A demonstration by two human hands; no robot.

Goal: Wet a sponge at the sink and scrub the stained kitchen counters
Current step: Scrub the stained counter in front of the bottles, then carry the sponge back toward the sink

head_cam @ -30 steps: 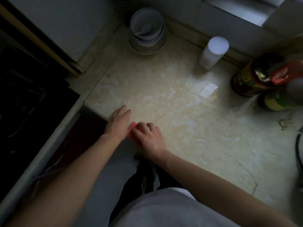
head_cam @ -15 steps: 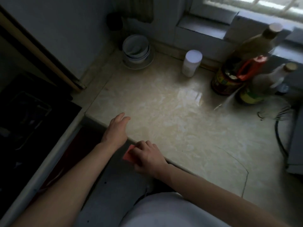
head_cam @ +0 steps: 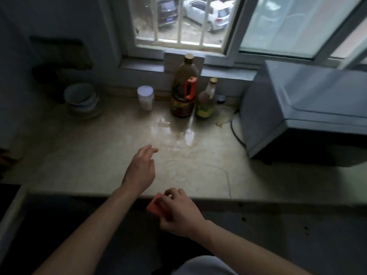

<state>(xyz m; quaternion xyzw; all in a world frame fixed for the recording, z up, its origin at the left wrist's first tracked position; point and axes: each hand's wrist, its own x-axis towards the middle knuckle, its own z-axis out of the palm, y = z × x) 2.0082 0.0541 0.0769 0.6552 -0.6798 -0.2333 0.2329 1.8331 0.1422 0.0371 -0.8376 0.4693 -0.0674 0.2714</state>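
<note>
We see right hand (head_cam: 179, 212) has pulled sponge (head_cam: 153, 207) back past counter (head_cam: 79, 155) front edge; left hand (head_cam: 141, 169) has moved further in. View tilted up, window (head_cam: 178, 22) now showing.

Counter (head_cam: 79, 155): bowls (head_cam: 82, 100), jar (head_cam: 146, 97), two bottles (head_cam: 183, 96), appliance (head_cam: 297, 116).

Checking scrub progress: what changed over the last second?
Right hand drew the sponge back off the counter at its front edge. Left hand moved forward over the counter, fingers relaxed. Unchanged: right hand grips sponge; bottles, jar, bowls in place.
</note>
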